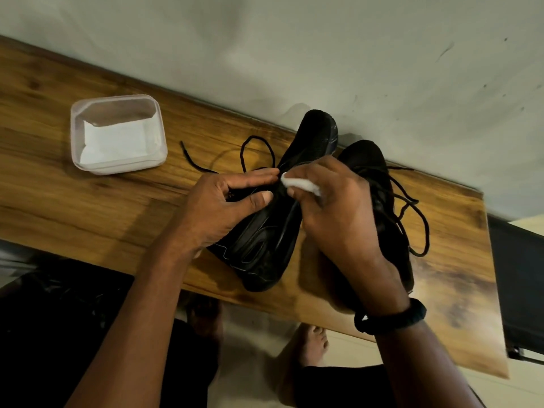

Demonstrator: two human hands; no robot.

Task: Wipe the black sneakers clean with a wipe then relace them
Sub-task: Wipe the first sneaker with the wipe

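Two black sneakers lie side by side on a wooden table (88,195). The left sneaker (270,231) is tilted on its side, sole edge facing me. My left hand (229,207) grips its upper near the lace area. My right hand (335,213) pinches a crumpled white wipe (297,182) against the same shoe's upper. The right sneaker (368,160) lies behind my right hand, partly hidden. A loose black lace (253,148) trails left of the shoes; another lace (418,219) loops to the right.
A clear plastic tub (117,106) holding white wipes stands at the left on the table. A pale wall runs along the table's far edge. Below the near edge I see bare feet (315,343) on a light floor. A dark band circles my right wrist.
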